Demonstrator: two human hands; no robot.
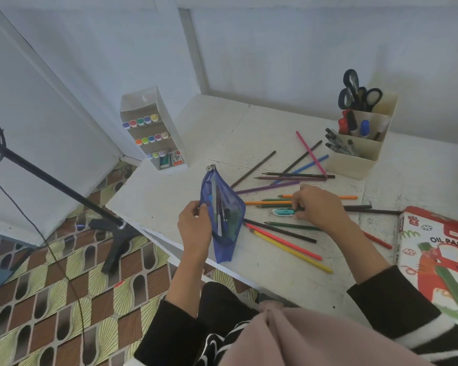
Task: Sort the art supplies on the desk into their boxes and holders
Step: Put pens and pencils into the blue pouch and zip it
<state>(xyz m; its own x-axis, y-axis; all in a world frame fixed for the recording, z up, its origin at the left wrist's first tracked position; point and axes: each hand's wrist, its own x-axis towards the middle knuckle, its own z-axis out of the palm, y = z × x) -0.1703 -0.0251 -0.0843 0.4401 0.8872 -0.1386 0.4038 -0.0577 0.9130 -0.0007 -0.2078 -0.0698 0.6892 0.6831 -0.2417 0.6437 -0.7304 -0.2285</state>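
Partly sorted, with holder point(354, 165) filled at the far right corner and pencils point(288, 243) strewn mid-worktop point(169, 196).
Pinching blue pouch point(224, 196) open with left hand point(193, 225); curling right hand point(319, 204) over pencils, grip impossible to tell.

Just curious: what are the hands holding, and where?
Left hand pinches the blue pouch by its open edge; right hand pinches a dark pencil by its shaft.

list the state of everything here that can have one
blue mesh pouch, unzipped, held open, pens inside
left hand, grips the pouch's edge
colour pencils, loose, scattered on the desk
right hand, fingers curled down among the pencils, grip unclear
desk organiser, upright, compartments stocked
scissors, standing handles up in the organiser
marker rack, upright, rows partly filled
oil pastel box, lying flat, seems shut
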